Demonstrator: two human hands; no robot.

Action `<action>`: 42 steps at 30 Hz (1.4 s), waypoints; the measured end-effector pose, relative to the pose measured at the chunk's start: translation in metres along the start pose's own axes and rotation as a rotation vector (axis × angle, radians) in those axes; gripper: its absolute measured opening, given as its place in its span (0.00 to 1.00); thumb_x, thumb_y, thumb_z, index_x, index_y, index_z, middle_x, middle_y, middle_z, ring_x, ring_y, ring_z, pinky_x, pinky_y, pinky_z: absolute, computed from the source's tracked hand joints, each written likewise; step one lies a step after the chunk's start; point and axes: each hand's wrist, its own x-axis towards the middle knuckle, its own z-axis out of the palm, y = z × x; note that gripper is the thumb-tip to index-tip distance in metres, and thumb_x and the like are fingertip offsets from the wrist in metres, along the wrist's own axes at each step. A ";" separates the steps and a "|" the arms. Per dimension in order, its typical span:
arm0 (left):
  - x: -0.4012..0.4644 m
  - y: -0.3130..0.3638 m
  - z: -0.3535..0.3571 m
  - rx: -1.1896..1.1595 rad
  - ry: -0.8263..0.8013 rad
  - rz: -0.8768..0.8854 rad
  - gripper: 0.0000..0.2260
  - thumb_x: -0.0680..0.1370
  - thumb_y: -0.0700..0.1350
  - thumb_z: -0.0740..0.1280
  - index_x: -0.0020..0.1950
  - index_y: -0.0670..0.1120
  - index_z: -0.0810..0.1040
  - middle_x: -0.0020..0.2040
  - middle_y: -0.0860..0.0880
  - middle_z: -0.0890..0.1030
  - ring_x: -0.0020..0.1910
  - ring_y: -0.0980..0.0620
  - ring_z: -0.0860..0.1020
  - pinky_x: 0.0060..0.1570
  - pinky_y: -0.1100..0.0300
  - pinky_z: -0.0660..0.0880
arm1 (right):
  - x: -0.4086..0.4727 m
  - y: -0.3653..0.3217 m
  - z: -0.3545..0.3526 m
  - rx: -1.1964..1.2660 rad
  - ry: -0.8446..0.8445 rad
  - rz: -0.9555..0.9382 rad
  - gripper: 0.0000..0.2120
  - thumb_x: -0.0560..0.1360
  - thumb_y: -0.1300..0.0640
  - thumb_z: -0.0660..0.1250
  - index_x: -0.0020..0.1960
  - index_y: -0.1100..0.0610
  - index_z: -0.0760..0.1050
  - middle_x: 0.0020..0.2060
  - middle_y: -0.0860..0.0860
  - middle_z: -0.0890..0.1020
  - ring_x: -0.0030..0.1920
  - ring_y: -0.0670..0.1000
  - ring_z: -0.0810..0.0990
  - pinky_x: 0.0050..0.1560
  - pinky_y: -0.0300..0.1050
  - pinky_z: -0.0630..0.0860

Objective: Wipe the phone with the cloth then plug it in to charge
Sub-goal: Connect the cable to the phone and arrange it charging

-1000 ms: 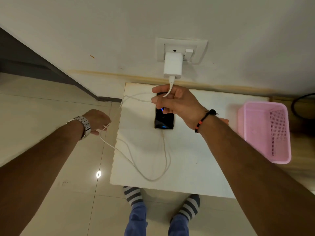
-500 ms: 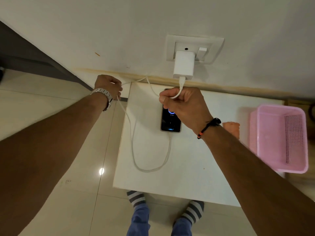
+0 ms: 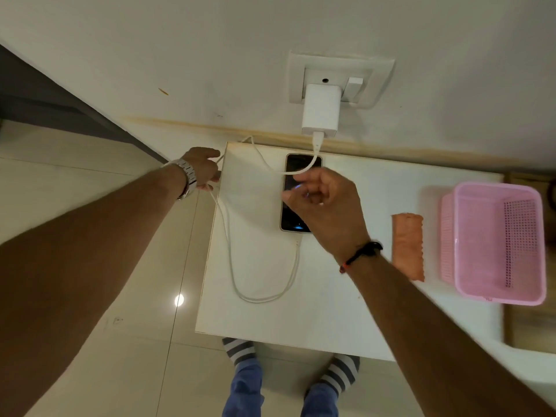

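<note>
The phone (image 3: 293,206) lies face up on the white table (image 3: 331,311), its screen lit, with the white cable (image 3: 234,266) plugged into its near end. From there the cable loops over the table and runs up to the white charger (image 3: 320,111) in the wall socket (image 3: 340,79). At the table's left edge, near the wall, my left hand (image 3: 204,170) grips the cable. Above the phone hovers my right hand (image 3: 322,200), its fingers loosely curled and thumb apart; the cable passes just by its index finger. A folded orange cloth (image 3: 408,246) lies right of the phone.
A pink plastic basket (image 3: 496,242) stands on the table's right side, beside the cloth. Tiled floor lies to the left, and my feet in striped socks (image 3: 240,350) are under the table's near edge.
My left hand has moved up along the table's left edge toward the wall, pulling the cable loop shorter. My right hand has loosened its grip on the cable near the charger.
</note>
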 end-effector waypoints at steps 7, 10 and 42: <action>-0.067 -0.039 0.004 0.173 0.429 0.338 0.24 0.79 0.47 0.71 0.73 0.43 0.73 0.69 0.40 0.76 0.67 0.41 0.76 0.67 0.48 0.74 | -0.086 0.072 0.004 -0.191 0.086 0.530 0.12 0.69 0.46 0.78 0.37 0.52 0.80 0.32 0.47 0.85 0.37 0.47 0.84 0.43 0.47 0.83; -0.116 -0.056 0.021 0.260 0.586 0.620 0.17 0.76 0.43 0.74 0.63 0.41 0.79 0.59 0.40 0.79 0.56 0.40 0.79 0.57 0.49 0.76 | -0.102 0.083 0.020 -0.156 -0.002 0.648 0.14 0.69 0.42 0.77 0.38 0.53 0.82 0.33 0.48 0.86 0.38 0.50 0.85 0.47 0.52 0.85; -0.240 -0.146 0.146 0.749 0.158 0.806 0.19 0.71 0.54 0.78 0.56 0.43 0.85 0.48 0.46 0.85 0.45 0.45 0.83 0.40 0.50 0.82 | -0.096 0.087 0.028 -0.178 0.064 0.600 0.11 0.70 0.43 0.76 0.42 0.51 0.85 0.37 0.46 0.86 0.40 0.48 0.85 0.49 0.48 0.84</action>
